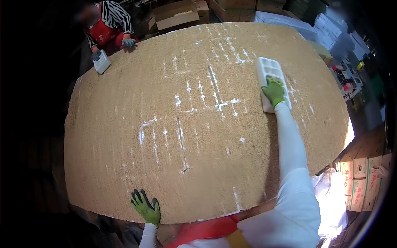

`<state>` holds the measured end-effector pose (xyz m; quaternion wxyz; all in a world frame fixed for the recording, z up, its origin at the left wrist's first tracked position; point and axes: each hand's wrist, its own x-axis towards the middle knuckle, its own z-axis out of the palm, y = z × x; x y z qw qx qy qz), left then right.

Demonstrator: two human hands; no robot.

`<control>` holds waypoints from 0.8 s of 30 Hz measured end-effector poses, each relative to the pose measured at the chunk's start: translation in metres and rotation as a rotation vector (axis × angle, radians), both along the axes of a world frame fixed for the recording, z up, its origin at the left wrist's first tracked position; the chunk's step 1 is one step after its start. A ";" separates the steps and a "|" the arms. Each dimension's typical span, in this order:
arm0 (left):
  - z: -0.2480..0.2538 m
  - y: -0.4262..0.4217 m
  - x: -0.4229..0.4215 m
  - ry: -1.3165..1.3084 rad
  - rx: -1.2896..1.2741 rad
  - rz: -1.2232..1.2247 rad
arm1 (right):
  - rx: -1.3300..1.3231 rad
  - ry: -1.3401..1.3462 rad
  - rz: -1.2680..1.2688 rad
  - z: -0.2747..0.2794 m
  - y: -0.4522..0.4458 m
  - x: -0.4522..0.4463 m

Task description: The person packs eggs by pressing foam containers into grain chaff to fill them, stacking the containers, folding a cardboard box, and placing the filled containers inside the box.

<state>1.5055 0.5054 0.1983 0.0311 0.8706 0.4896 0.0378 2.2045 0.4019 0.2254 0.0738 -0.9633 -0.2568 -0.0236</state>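
Observation:
My right hand (273, 90), in a green glove, reaches far across the large brown rough-surfaced board (103, 136). It grips a white molded foam block (269, 65) with rows of square hollows, which rests on the board's right part. The fingers are curled into the hollows, so their tips are hidden. Close to the board's near edge, my left hand (146, 208), also gloved in green, lies flat with its fingers spread and nothing in it. White streaks and two long narrow slots (215, 84) mark the board's middle.
At the far left corner a co-worker (108, 27) in a red apron holds a smaller white foam block (102, 63). Behind the board stands an open cardboard box (175, 16). Wrapped white stacks (339, 35) and printed cartons (359, 182) line the right side.

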 end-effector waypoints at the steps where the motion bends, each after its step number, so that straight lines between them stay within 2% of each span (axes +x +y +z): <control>1: -0.004 0.001 -0.002 -0.007 0.011 -0.011 | -0.117 -0.131 0.232 -0.005 0.030 -0.039; 2: -0.006 0.002 -0.006 -0.006 0.029 -0.017 | -0.153 -0.099 0.464 -0.008 0.058 -0.080; 3: -0.006 0.003 -0.004 -0.014 0.023 -0.007 | -0.070 -0.019 0.717 0.007 0.074 -0.120; 4: -0.003 0.003 -0.003 -0.015 0.017 0.017 | 0.061 -0.032 0.825 0.014 0.086 -0.161; 5: 0.002 0.003 -0.002 -0.024 0.005 0.026 | 0.013 0.066 0.797 0.026 0.094 -0.200; 7: 0.002 -0.001 -0.005 -0.029 -0.017 0.048 | 0.182 -0.020 0.892 0.002 0.094 -0.278; 8: -0.002 0.002 -0.006 -0.034 -0.005 0.038 | 0.054 0.080 0.953 0.021 0.088 -0.329; 9: -0.003 0.003 -0.007 -0.027 0.010 0.043 | 0.028 -0.041 1.111 0.019 0.081 -0.373; 11: -0.007 0.004 -0.010 -0.047 0.010 0.039 | 0.029 0.041 1.373 0.012 0.080 -0.441; 12: -0.010 0.004 -0.014 -0.054 0.012 0.042 | -0.098 0.078 1.440 0.010 0.083 -0.456; 14: -0.016 0.007 -0.021 -0.141 0.055 0.006 | -0.160 -0.327 1.209 -0.008 0.100 -0.439; 15: -0.013 0.007 -0.022 -0.166 0.064 -0.013 | -0.077 -0.148 0.993 -0.012 0.110 -0.414; 16: -0.011 0.007 -0.024 -0.190 0.066 -0.036 | 0.053 -0.430 0.847 -0.032 0.106 -0.381; 18: -0.015 0.014 -0.036 -0.232 0.049 -0.123 | -0.123 -0.073 0.541 0.033 0.102 -0.378; 19: -0.018 0.014 -0.042 -0.256 0.040 -0.176 | -0.002 -0.154 0.675 0.034 0.094 -0.398; 20: -0.019 0.010 -0.050 -0.576 -0.010 -0.052 | 0.121 -0.228 0.807 0.036 0.083 -0.429; 21: -0.020 0.007 -0.061 -0.888 -0.057 0.080 | 0.151 -0.075 0.907 0.059 0.077 -0.479; 22: -0.019 0.005 -0.072 -1.195 -0.098 0.217 | 0.129 -0.043 1.092 0.057 0.074 -0.522; 24: -0.017 0.015 -0.123 -1.513 -0.017 0.577 | 0.019 0.038 1.434 0.053 0.054 -0.607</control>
